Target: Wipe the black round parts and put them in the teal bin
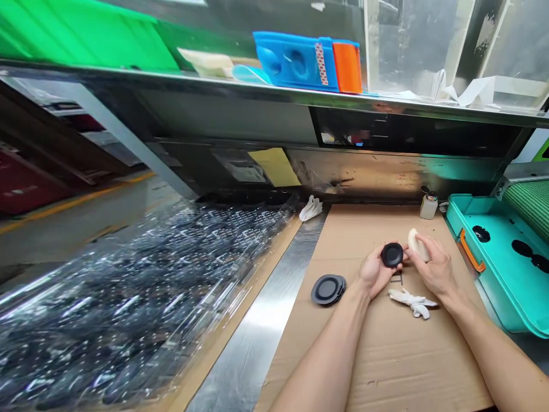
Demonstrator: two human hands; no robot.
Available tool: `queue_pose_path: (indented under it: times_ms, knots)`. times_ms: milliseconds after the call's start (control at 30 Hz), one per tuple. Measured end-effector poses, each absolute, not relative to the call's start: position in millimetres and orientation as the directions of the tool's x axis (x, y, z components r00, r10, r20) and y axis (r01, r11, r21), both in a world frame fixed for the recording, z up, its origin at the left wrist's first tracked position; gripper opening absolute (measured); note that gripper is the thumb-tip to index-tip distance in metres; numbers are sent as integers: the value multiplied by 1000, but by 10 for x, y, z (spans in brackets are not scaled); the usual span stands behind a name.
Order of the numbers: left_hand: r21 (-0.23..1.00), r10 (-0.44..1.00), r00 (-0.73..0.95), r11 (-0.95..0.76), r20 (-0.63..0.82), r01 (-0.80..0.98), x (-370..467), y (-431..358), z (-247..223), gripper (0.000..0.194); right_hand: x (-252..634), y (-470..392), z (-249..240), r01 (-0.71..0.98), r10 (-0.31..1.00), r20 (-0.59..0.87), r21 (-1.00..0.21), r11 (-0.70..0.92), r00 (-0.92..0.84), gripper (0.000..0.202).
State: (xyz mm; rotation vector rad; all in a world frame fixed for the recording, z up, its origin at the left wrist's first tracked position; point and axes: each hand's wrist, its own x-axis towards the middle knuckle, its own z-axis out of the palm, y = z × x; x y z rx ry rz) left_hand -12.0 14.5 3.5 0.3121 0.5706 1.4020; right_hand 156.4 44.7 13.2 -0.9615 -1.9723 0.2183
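Observation:
My left hand [374,271] holds a small round black disc [392,254], its face turned up. Pinched in the fingers of my right hand [434,268] is a cream-coloured pad [418,245], just right of the disc. Several dark grey discs [328,289] lie in a small overlapping stack on the cardboard [386,366], left of my left hand. A crumpled white glove [413,302] rests on the cardboard below my hands.
Clear plastic trays [141,297] cover the left side. A teal bin [510,269] with black discs stands at the right. Behind my hands are a small bottle [429,206] and a white cloth [311,209]. A metal shelf [240,86] crosses above, bearing a blue-and-orange box [300,62].

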Motion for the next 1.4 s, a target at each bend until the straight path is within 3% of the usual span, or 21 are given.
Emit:
queue_pose_path:
  times_ms: [200, 300, 433, 567, 700, 833, 967, 1100, 1200, 1300, 1400]
  knots:
    - [547, 974, 99, 196, -202, -814, -27, 151, 28, 48, 1365, 241, 85, 586, 652, 557, -326, 742, -515, 37]
    - [478, 980, 115, 181, -163, -860, -31, 139, 21, 45, 1291, 157, 51, 630, 656, 500, -250, 735, -566, 41]
    - [449, 976, 123, 192, -178, -873, -43, 125, -9, 36, 1186, 133, 42, 669, 675, 486, -221, 709, -555, 43]
    - [492, 976, 91, 180, -200, -852, -27, 146, -39, 33, 1145, 220, 118, 769, 765, 448, -227, 597, -462, 41]
    - [503, 973, 90, 188, -214, -843, -16, 188, -47, 34, 1152, 215, 155, 761, 757, 404, -193, 619, -514, 40]
    - [539, 979, 52, 153, -198, -828, -12, 199, -48, 34, 1151, 159, 145, 820, 816, 383, -206, 533, -434, 40]
    - [534, 977, 50, 157, -210, -831, -4, 186, -54, 35, 1195, 203, 125, 778, 771, 370, -171, 605, -518, 40]
    - [531, 983, 10, 108, -185, -841, 2, 189, -56, 31, 1326, 417, 89, 767, 811, 432, -332, 550, -395, 36]
    - [506, 983, 9, 103, -185, -857, -7, 198, -48, 33, 1412, 501, 65, 634, 812, 465, -519, 573, -353, 52]
    - [496, 980, -1, 100, -199, -863, -24, 197, -38, 34, 1476, 465, 91, 541, 839, 407, -642, 544, -361, 59]
    - [483, 973, 16, 128, -230, -866, -21, 189, -41, 37, 1514, 413, 149, 465, 839, 283, -729, 503, -464, 42]
